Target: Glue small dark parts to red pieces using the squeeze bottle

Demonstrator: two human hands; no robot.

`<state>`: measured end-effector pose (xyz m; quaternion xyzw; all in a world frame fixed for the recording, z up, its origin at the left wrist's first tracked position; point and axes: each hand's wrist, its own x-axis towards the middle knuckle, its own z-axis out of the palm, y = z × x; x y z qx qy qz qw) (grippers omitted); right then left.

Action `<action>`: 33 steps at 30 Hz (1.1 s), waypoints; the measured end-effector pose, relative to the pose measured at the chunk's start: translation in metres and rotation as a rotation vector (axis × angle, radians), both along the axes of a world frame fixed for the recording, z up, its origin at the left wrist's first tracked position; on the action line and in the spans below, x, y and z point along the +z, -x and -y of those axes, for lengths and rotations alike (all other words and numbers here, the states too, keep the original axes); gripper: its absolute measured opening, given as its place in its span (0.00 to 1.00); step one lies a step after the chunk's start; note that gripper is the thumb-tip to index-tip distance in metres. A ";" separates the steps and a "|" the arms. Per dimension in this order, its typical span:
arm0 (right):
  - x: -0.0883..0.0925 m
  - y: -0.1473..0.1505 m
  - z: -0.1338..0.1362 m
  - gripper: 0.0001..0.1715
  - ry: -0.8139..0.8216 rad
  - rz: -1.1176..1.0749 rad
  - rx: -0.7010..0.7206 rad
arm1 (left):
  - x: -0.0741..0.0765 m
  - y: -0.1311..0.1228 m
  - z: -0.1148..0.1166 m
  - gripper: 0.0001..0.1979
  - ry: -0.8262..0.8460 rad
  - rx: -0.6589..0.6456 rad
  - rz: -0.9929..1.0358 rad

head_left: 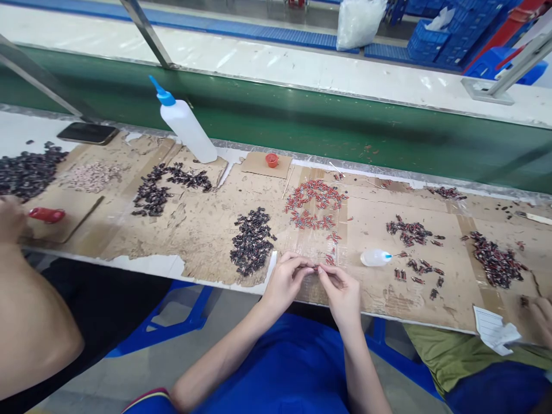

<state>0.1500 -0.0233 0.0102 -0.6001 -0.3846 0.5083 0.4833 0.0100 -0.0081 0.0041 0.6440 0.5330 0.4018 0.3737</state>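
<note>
My left hand [290, 279] and my right hand [341, 292] meet above the front edge of the cardboard-covered bench, each with thumb and fingers pinched. Between the fingertips is a small dark reddish part [316, 268], mostly hidden, and both hands grip it. Just beyond the hands lies a scattered pile of small red parts with metal ends [317, 195]. Left of my left hand is a heap of small black parts [252, 241]. To the right of my right hand, a small white squeeze bottle with a blue tip [375, 257] lies on its side.
Dark red-and-black parts [495, 259] lie in groups at the right. A large white bottle [187, 127] stands behind, near a red cup [271, 160] and a phone [88, 133]. Co-workers' hands show at left [11, 218] and right [542, 316]. A green conveyor belt [276, 109] runs behind.
</note>
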 end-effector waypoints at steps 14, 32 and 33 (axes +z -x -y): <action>0.007 0.002 0.001 0.08 -0.154 0.032 -0.048 | 0.014 -0.004 -0.004 0.05 0.148 -0.027 0.165; 0.009 -0.057 0.011 0.11 -0.240 0.203 -0.301 | 0.020 0.008 -0.006 0.24 0.032 -0.178 0.012; 0.007 -0.066 0.011 0.13 -0.259 0.258 -0.432 | 0.018 0.017 -0.011 0.21 -0.035 -0.109 -0.113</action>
